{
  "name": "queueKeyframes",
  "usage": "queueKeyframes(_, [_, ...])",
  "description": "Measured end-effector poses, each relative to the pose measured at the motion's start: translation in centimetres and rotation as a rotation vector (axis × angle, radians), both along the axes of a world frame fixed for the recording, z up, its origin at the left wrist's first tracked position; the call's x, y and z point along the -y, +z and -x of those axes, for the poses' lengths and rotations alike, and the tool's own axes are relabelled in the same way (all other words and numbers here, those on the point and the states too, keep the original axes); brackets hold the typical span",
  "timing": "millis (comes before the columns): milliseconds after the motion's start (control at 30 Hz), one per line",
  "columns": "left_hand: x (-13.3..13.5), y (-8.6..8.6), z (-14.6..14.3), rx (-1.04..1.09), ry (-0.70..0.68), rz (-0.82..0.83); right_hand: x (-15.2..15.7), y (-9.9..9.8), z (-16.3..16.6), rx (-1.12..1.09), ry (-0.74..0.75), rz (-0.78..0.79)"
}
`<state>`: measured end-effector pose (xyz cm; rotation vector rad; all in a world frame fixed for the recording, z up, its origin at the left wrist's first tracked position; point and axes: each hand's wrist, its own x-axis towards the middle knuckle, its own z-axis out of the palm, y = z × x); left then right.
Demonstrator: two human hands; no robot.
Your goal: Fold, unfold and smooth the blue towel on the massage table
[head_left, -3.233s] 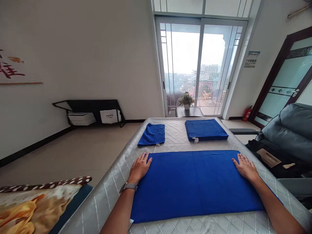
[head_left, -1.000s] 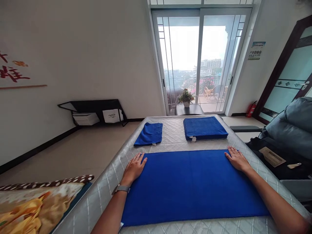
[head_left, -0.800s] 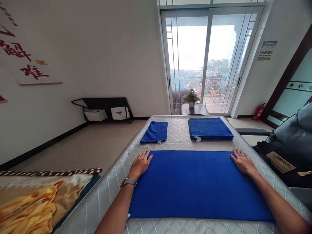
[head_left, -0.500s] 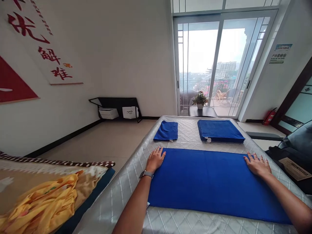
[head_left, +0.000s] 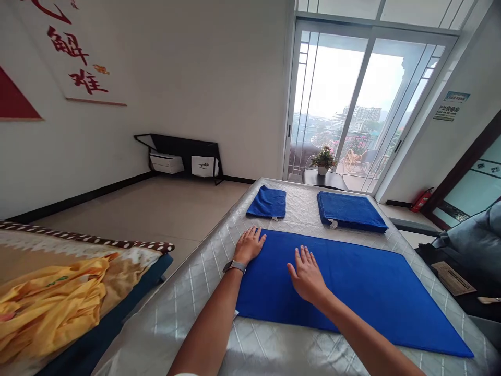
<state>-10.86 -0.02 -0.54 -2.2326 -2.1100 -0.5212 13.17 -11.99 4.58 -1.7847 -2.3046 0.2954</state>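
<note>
A blue towel [head_left: 364, 292] lies spread out flat and smooth on a silvery quilted mattress [head_left: 188, 313]. At its far left corner rests my left hand [head_left: 249, 245], palm down with the fingers stretched out, a watch on the wrist. My right hand [head_left: 307, 274] is over the left half of the towel, fingers straight and holding nothing; whether it touches the cloth I cannot tell. Beyond the towel are a small folded blue cloth [head_left: 267, 202] at the left and a stack of folded blue towels [head_left: 350, 210] at the right, each showing a white label.
To the left, a yellow cloth [head_left: 58, 297] lies crumpled on a patterned bedcover [head_left: 133, 266]. A potted plant [head_left: 323, 159] stands on a chair before the sliding glass door. At the right are a dark padded seat [head_left: 473, 235] and a fire extinguisher [head_left: 421, 200].
My right hand has moved left from the towel's far right corner to its left half. My left hand stays at the far left corner. The camera view has tilted and shifted slightly.
</note>
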Motion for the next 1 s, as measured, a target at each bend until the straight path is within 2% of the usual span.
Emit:
queueKeyframes(67, [0.0, 0.1, 0.0, 0.001, -0.006, -0.003, 1.7, -0.4, 4.6, -0.059, 0.110, 0.018])
queueKeyframes(133, [0.0, 0.0, 0.1, 0.007, -0.023, -0.019, 3.0, -0.8, 7.5, -0.102, 0.186, 0.035])
queueKeyframes(200, [-0.1, -0.2, 0.2, 0.013, -0.031, -0.035, 3.6, -1.2, 8.6, -0.123, 0.226, 0.050])
queueKeyframes(300, [-0.3, -0.6, 0.3, -0.002, -0.025, -0.053, 3.7, -1.3, 7.7, -0.106, 0.215, 0.070])
queueKeyframes(433, [-0.5, -0.9, 0.3, -0.014, -0.027, -0.052, 3.5, -1.2, 3.4, -0.021, 0.131, 0.101])
queueKeyframes(733, [-0.6, -0.8, 0.4, -0.016, -0.017, -0.025, 5.5, -1.5, -9.3, 0.107, -0.117, 0.112])
queueKeyframes(1000, [-0.4, -0.4, 0.5, -0.053, -0.028, -0.021, 7.1, -3.5, -20.0, 0.160, -0.240, 0.016])
